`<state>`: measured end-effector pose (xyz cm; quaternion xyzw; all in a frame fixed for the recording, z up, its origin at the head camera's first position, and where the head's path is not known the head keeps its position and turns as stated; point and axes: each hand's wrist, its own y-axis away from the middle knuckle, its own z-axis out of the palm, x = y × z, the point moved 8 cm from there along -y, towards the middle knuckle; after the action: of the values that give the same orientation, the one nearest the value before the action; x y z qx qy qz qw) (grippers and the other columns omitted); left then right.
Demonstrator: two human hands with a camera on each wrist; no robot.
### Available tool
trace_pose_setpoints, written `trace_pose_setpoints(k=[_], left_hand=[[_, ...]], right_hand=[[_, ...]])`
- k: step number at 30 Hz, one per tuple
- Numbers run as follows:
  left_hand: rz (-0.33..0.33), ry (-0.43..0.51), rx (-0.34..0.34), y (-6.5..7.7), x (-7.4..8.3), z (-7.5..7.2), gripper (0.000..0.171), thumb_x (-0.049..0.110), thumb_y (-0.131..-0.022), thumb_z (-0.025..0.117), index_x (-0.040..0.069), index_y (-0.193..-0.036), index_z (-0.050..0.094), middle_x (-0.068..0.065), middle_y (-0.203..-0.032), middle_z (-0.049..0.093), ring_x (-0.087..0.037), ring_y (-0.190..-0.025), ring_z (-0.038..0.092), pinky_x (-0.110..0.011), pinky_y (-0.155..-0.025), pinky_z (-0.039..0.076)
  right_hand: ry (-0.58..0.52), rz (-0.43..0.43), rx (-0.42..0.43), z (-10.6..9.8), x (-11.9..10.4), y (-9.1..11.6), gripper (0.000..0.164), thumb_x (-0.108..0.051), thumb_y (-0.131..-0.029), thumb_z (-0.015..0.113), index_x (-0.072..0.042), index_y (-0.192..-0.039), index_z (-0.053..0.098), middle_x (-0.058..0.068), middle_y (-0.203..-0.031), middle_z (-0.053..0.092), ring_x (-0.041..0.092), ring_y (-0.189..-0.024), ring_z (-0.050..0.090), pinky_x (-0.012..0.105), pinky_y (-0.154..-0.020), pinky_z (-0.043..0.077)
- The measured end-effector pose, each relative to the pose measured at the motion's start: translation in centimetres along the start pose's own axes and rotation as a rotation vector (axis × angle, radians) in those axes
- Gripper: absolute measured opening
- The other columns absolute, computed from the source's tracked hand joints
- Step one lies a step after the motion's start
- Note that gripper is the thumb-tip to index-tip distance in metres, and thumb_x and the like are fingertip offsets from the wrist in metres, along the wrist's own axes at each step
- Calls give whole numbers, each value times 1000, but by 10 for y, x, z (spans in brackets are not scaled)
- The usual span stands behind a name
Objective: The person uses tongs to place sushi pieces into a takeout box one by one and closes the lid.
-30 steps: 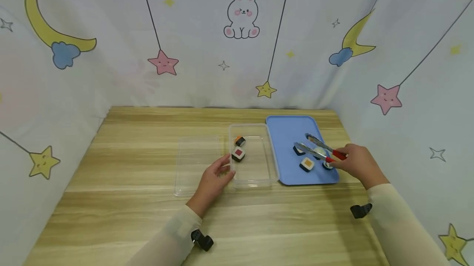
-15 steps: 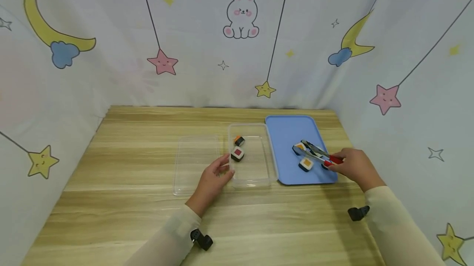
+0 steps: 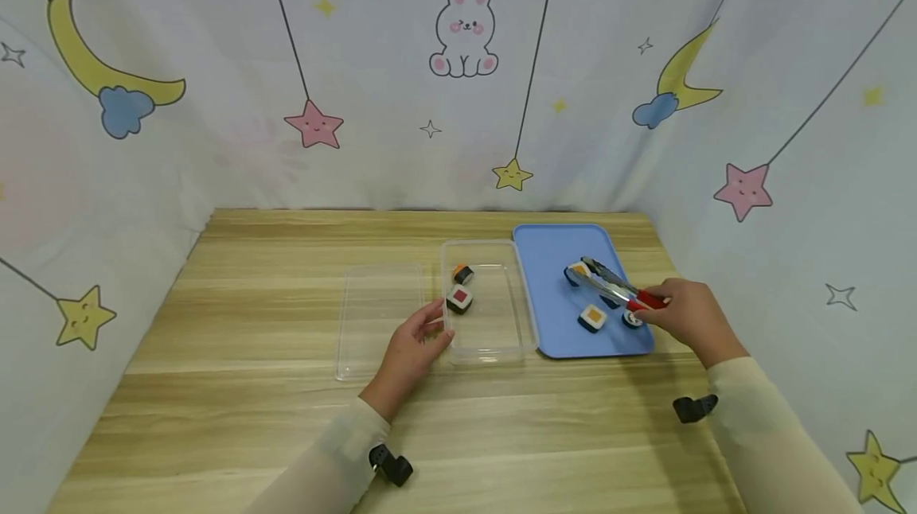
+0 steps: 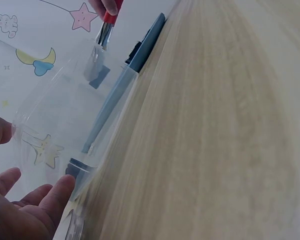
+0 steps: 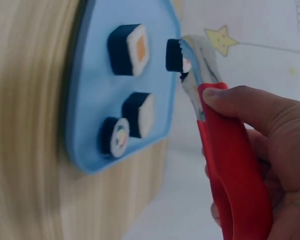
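Observation:
In the head view my right hand (image 3: 691,313) grips red-handled metal tongs (image 3: 619,290) over the blue tray (image 3: 559,247). Between the tong tips is a toy sushi piece (image 3: 574,275) with an orange centre; whether it is clear of the tray is hard to tell. Another orange-centred sushi piece (image 3: 591,318) lies nearer on the tray, and a round roll (image 5: 115,137) sits by a pale-topped piece (image 5: 139,115) in the right wrist view. My left hand (image 3: 410,353) rests its fingers against the left wall of a clear plastic box (image 3: 494,347), which contains a red-centred piece (image 3: 460,298) and an orange-topped one (image 3: 462,274).
A clear lid (image 3: 380,323) lies flat on the wooden table (image 3: 272,403), left of the box. The tray's left edge is close against the box. A printed curtain (image 3: 387,60) stands behind the table and along both sides.
The tongs have come in around the orange-centred piece at the tray's middle, and that piece has shifted slightly away from me. My left hand has stayed at the box.

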<state>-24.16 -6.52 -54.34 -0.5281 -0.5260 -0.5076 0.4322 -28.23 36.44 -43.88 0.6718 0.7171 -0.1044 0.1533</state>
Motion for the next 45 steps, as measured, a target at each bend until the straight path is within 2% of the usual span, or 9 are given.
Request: trace_pose_setpoints(k=[4,9,16,22,29,34,39,45], left_hand=[[-10,2,1,0,0,0,57,16,-97,74,14,-151,55,-12,-144,60,-31,-129,60,-51,-105,50],[-10,4,5,1,1,0,58,15,-96,75,14,-151,55,-13,-144,59,-31,-129,60,-50,-105,50],[-10,9,9,2,2,0,57,15,-97,74,15,-151,56,-15,-145,59,-30,-129,60,-48,-104,51],[-21,11,15,1,2,0,58,14,-96,75,14,-151,55,-14,-144,60,-31,-129,61,-49,-105,50],[-9,7,10,1,1,1,58,13,-96,74,13,-151,55,-15,-144,60,-31,-128,61,-49,-103,52],[3,-1,5,1,1,1,59,15,-96,75,12,-151,55,-15,-144,60,-32,-128,61,-49,-102,52],[-7,6,6,0,-1,0,59,15,-96,75,14,-151,55,-13,-144,60,-30,-128,61,-48,-103,52],[4,0,0,-1,0,2,59,13,-96,75,12,-151,55,-15,-143,60,-31,-127,62,-46,-101,53]], right_hand=[[-9,-31,20,-11,-16,-3,58,-39,-86,85,3,-125,73,19,-105,70,30,-87,63,37,-68,53],[-40,-106,40,-20,-48,-7,51,-32,-87,85,1,-125,74,15,-103,71,29,-87,64,39,-70,55],[-68,-226,-16,-3,-98,-16,44,-26,-85,88,-2,-121,77,10,-97,72,22,-82,64,35,-67,55],[29,-311,-73,21,-132,-26,42,-26,-83,89,-6,-119,78,1,-91,67,18,-80,61,34,-68,54],[187,-389,-124,36,-159,-38,28,-27,-82,89,-10,-103,82,-1,-86,64,16,-75,58,35,-69,53],[196,-390,-123,39,-171,-43,23,-22,-81,89,-10,-98,80,-1,-87,66,17,-76,61,36,-71,55],[178,-342,-137,44,-179,-50,27,-17,-80,87,-7,-101,74,2,-92,71,18,-81,65,37,-73,57],[188,-310,-155,46,-182,-56,26,-14,-79,87,-7,-102,76,3,-94,74,19,-84,67,38,-73,58]])
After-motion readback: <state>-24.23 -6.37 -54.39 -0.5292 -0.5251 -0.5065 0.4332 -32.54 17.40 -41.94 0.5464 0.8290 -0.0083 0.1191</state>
